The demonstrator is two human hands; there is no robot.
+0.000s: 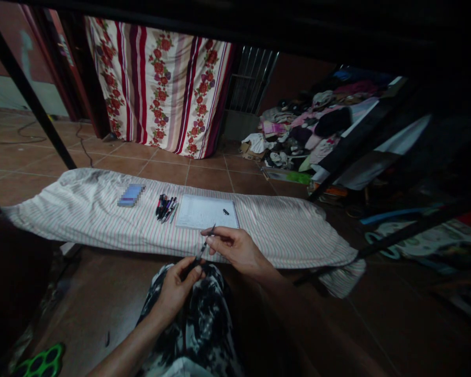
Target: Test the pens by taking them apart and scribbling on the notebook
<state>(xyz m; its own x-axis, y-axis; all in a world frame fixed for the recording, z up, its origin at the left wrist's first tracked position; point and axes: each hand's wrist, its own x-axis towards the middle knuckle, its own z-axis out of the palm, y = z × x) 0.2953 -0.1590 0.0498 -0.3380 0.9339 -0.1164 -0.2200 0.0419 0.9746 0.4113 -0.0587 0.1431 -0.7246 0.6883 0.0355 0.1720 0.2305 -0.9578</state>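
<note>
A slim dark pen (pixel 200 255) is held slanting above my lap, its pointed end up. My left hand (pixel 176 285) is closed round its lower part. My right hand (pixel 235 248) pinches it near the upper end between thumb and forefinger. Just beyond my hands, a spiral notebook (pixel 200 209) lies open on a striped cloth (pixel 275 225). On its page rests a small black piece (pixel 225 212) that looks like a pen cap. Left of the notebook lies a bunch of several pens (pixel 165 208).
A phone (pixel 131 195), blurred out, lies farther left on the cloth. Dark metal bars (pixel 35 94) frame both sides. Behind are a floral curtain (pixel 160 89) and a heap of clothes (pixel 298 125). A green object with round holes (pixel 43 361) is on the floor at lower left.
</note>
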